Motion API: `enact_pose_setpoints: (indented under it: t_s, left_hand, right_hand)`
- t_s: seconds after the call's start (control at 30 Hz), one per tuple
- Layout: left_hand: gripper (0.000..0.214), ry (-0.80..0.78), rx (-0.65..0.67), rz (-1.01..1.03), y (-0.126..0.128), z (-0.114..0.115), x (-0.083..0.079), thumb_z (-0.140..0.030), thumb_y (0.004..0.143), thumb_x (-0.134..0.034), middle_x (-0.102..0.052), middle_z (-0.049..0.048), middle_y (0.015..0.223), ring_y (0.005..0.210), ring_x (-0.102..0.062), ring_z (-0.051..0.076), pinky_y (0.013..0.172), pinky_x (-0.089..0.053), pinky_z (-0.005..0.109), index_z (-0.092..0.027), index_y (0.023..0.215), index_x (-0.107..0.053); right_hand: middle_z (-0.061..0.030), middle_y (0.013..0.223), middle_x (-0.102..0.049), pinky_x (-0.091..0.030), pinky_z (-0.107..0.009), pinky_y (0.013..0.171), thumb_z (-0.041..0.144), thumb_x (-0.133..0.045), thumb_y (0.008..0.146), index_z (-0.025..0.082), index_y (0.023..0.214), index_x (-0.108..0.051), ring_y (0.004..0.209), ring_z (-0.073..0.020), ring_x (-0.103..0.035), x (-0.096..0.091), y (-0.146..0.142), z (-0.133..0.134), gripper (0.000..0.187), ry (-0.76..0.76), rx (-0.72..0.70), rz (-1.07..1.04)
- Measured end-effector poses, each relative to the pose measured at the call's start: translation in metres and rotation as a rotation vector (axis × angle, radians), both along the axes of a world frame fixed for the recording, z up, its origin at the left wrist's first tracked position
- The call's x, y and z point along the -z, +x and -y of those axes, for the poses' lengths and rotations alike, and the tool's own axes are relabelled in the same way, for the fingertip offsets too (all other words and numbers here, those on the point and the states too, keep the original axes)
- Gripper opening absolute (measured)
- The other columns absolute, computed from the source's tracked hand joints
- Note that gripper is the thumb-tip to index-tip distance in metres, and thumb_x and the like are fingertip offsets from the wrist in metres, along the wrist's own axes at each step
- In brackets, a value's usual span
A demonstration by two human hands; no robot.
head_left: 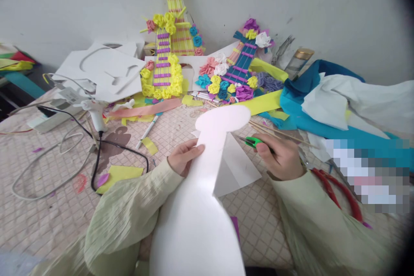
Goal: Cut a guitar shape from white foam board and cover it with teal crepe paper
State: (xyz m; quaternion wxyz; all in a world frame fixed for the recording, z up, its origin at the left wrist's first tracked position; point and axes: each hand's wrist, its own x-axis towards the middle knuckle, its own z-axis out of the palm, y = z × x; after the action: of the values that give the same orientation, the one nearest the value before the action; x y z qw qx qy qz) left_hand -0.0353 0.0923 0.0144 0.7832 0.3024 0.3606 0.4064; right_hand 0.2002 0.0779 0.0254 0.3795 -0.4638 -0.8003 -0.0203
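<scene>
My left hand (pixel 185 157) is closed on the narrow neck of a white guitar-shaped board cutout (pixel 207 207), its thumb lying on the front. The cutout is tilted toward me, its rounded head pointing away and its wide body running off the bottom of the view. Just right of the neck, my right hand (pixel 280 157) grips a green utility knife (pixel 254 141). The knife's narrow metal tip points left and is apart from the cutout. Beneath lies a white sheet (pixel 241 170) on the table.
Decorated guitar shapes, one yellow (pixel 163 60) and one blue (pixel 241 62), lean near the wall. A white glue gun (pixel 97 114) with cables stands left. Red-handled pliers (pixel 339 189) lie right, near blue cloth (pixel 291 103). White board offcuts (pixel 106 69) are piled behind.
</scene>
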Motion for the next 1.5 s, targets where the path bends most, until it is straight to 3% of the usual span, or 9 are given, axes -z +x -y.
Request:
enact_pose_setpoints:
  t_s: [0.17,0.43,0.77,0.83,0.93,1.03,1.13,1.3,1.5]
  left_hand:
    - [0.04,0.101,-0.12,-0.132,-0.002,0.001,-0.004,-0.029,0.054,-0.077,-0.068,0.0029,0.062,0.05,-0.061,0.015,0.046,-0.048,0.022,-0.014,0.087,-0.061]
    - [0.04,0.229,-0.101,-0.263,0.003,0.009,-0.006,-0.031,0.058,-0.074,-0.069,0.0042,0.068,0.057,-0.063,0.017,0.048,-0.049,0.021,-0.013,0.09,-0.058]
    - [0.039,0.213,-0.126,-0.276,0.003,0.008,-0.007,-0.032,0.057,-0.074,-0.069,0.0032,0.066,0.05,-0.061,0.013,0.044,-0.046,0.019,-0.014,0.088,-0.058]
    - [0.04,0.201,-0.127,-0.281,0.002,0.006,-0.007,-0.032,0.057,-0.075,-0.068,0.0023,0.065,0.049,-0.06,0.012,0.044,-0.046,0.019,-0.014,0.088,-0.057]
    - [0.041,0.204,-0.132,-0.277,0.001,0.005,-0.005,-0.032,0.057,-0.075,-0.068,0.0016,0.065,0.047,-0.059,0.011,0.044,-0.045,0.019,-0.014,0.088,-0.057]
    - [0.04,0.213,-0.146,-0.251,0.002,0.004,-0.002,-0.032,0.058,-0.074,-0.068,0.0013,0.065,0.048,-0.058,0.012,0.046,-0.046,0.02,-0.014,0.089,-0.057]
    - [0.043,0.208,-0.13,-0.22,0.001,0.001,0.003,-0.034,0.056,-0.075,-0.067,0.0013,0.066,0.051,-0.059,0.012,0.048,-0.046,0.02,-0.014,0.09,-0.058]
    - [0.042,0.075,-0.146,-0.224,-0.003,-0.006,0.004,-0.041,0.057,-0.071,-0.062,-0.0013,0.062,0.052,-0.056,0.009,0.044,-0.041,0.016,-0.015,0.09,-0.062]
    - [0.035,-0.014,-0.127,-0.171,-0.005,-0.009,0.002,-0.031,0.057,-0.069,-0.062,-0.0005,0.065,0.055,-0.057,0.011,0.048,-0.042,0.018,-0.016,0.088,-0.062]
  right_hand:
    - [-0.0023,0.067,-0.063,-0.044,-0.028,0.054,0.039,-0.049,0.079,0.021,0.085,-0.059,0.06,-0.0167,-0.058,-0.003,-0.003,0.002,0.022,-0.118,-0.078,-0.141]
    - [-0.0002,0.055,-0.059,-0.042,-0.025,0.048,0.036,-0.058,0.073,0.019,0.067,-0.061,0.06,-0.0172,-0.058,0.0,-0.027,0.005,0.018,-0.316,0.055,-0.279]
    - [0.0016,0.047,-0.053,-0.037,-0.025,0.043,0.03,-0.057,0.074,0.021,0.058,-0.057,0.053,-0.0155,-0.055,-0.001,-0.027,0.006,0.018,-0.229,0.095,-0.263]
    - [0.0022,0.043,-0.049,-0.036,-0.025,0.043,0.03,-0.058,0.073,0.022,0.052,-0.052,0.047,-0.0141,-0.05,-0.004,-0.019,0.003,0.023,-0.168,0.18,-0.247]
    - [0.002,0.039,-0.045,-0.036,-0.028,0.045,0.034,-0.058,0.073,0.022,0.049,-0.049,0.041,-0.0141,-0.045,-0.005,0.002,-0.006,0.028,-0.043,0.478,-0.216]
    - [0.0015,0.041,-0.046,-0.038,-0.031,0.052,0.034,-0.056,0.073,0.021,0.065,-0.057,0.046,-0.0182,-0.049,-0.004,0.021,-0.015,0.016,-0.001,0.638,-0.148]
    - [0.0018,0.042,-0.047,-0.041,-0.032,0.056,0.035,-0.056,0.074,0.02,0.074,-0.059,0.048,-0.0188,-0.051,-0.004,0.023,-0.016,0.015,-0.043,0.569,-0.135]
    - [-0.0028,0.059,-0.061,-0.042,-0.029,0.054,0.036,-0.057,0.074,0.021,0.073,-0.06,0.057,-0.0187,-0.057,-0.002,-0.003,-0.005,0.016,-0.159,0.304,-0.124]
    - [-0.0019,0.071,-0.067,-0.043,-0.027,0.05,0.034,-0.057,0.075,0.02,0.085,-0.063,0.051,-0.0139,-0.056,0.004,-0.02,0.002,0.018,-0.383,0.084,-0.221]
